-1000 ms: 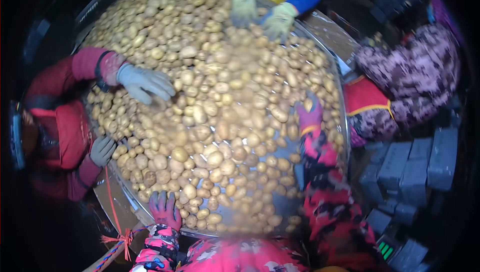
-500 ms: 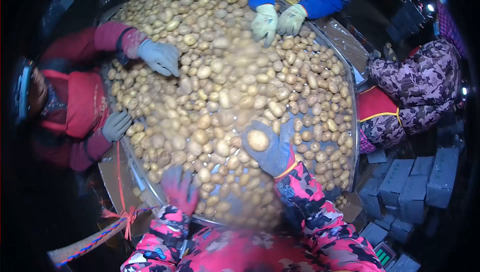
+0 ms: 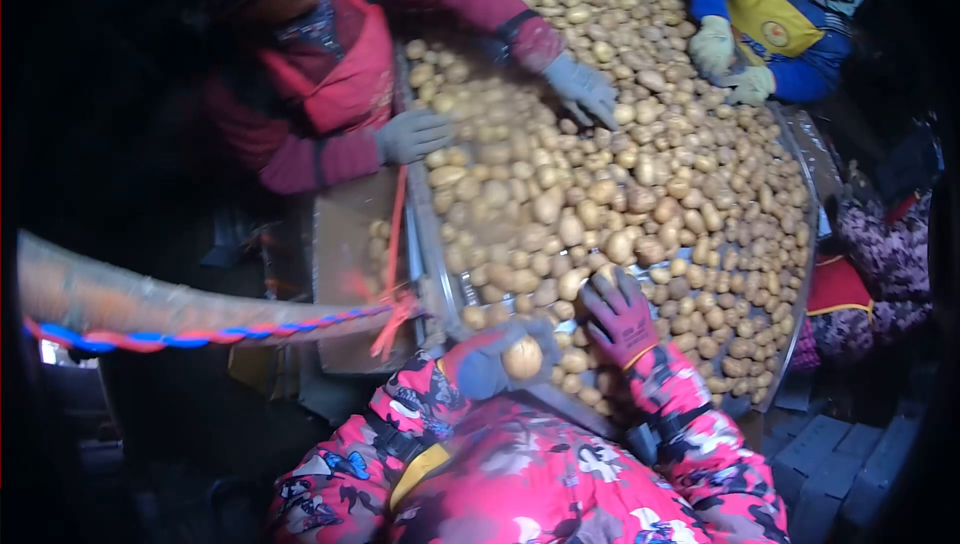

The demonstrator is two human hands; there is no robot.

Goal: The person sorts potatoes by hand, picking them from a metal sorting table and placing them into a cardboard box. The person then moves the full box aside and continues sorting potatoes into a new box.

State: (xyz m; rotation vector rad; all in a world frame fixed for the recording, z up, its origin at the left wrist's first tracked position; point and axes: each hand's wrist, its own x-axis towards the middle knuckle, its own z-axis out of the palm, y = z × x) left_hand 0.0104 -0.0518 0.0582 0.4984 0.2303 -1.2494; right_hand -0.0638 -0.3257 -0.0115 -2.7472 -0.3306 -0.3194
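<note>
Fingers of the left hand (image 3: 495, 364), in a grey-palmed glove, curl up around one potato (image 3: 523, 357) and cup it just off the near rim of the bench (image 3: 432, 274). The bench is a long metal-edged trough heaped with pale potatoes (image 3: 620, 184) from end to end. It stands in a dark space lit only over the heap.

A cardboard box (image 3: 345, 234) sits against its left edge. A red-and-blue rope (image 3: 200, 334) runs along a pale pole (image 3: 120, 299) beside it. Grey blocks (image 3: 830, 454) lie on the floor at lower right.

The right hand (image 3: 617, 316), in a red-backed glove, rests palm down on the heap near the rim. Its fingers are loosely spread over the potatoes and close on none. Both forearms, in pink camouflage sleeves, reach forward from the body, the left one bent inward with its palm up.

A co-worker in red (image 3: 330, 84) leans over the far left side. A co-worker in blue (image 3: 770, 24) works at the far end, and a third person in purple (image 3: 880, 264) sits at the right.
</note>
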